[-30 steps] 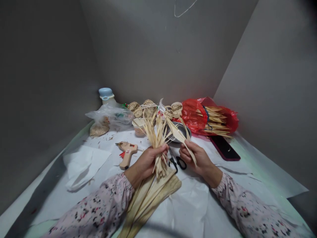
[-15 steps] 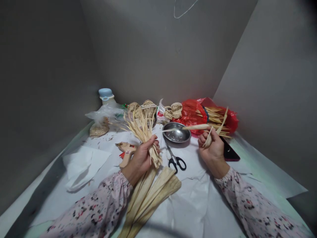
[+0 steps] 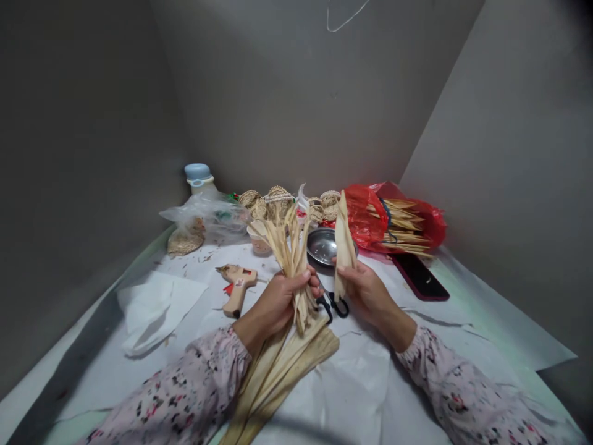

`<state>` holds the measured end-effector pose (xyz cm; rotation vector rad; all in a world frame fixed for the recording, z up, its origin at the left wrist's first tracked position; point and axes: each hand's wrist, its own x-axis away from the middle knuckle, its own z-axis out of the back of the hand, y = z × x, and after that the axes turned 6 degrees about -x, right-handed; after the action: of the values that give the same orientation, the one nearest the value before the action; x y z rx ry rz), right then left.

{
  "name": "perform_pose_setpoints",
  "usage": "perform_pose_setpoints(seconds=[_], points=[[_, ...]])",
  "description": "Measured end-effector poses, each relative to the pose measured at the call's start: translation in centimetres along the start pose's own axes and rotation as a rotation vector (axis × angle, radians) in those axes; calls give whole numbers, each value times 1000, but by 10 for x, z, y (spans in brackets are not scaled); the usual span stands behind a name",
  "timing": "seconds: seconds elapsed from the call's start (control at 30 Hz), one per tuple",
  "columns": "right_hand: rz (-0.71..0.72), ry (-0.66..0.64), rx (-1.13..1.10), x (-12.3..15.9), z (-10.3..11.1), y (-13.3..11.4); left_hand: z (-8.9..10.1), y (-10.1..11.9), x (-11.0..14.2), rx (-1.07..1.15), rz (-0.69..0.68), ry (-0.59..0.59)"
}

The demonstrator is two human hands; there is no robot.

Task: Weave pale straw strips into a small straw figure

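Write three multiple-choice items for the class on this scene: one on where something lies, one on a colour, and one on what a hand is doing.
1. Where does the hot glue gun lie?
A) On white paper, beside the left hand
B) Inside the metal bowl
C) On top of the phone

2. What colour is the plastic bag at the back right?
A) Blue
B) Red
C) Green

3. What is the left hand doing?
A) Resting flat and empty
B) Holding the scissors
C) Gripping a bunch of pale dried strips

Answers:
1. A: the gun rests on the white paper beside that hand.
2. B: the bag shows bright red.
3. C: the fingers close around the bunch.
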<state>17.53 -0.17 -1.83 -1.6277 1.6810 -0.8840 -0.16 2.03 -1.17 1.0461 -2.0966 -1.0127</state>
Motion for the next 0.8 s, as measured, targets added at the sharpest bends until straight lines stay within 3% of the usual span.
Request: perform_pose_setpoints(seconds=[0.1, 0.27, 0.57, 0.8], points=[[-56, -139, 78, 6, -7, 7, -3, -4, 3, -120, 5, 9], [-16, -89, 263, 6, -10, 15, -5, -7, 3, -236, -27, 19], [-61, -178, 229, 8, -7, 16, 1, -13, 1, -262, 8, 27], [10, -154, 417, 9, -10, 14, 1, -13, 0, -254, 5, 75]])
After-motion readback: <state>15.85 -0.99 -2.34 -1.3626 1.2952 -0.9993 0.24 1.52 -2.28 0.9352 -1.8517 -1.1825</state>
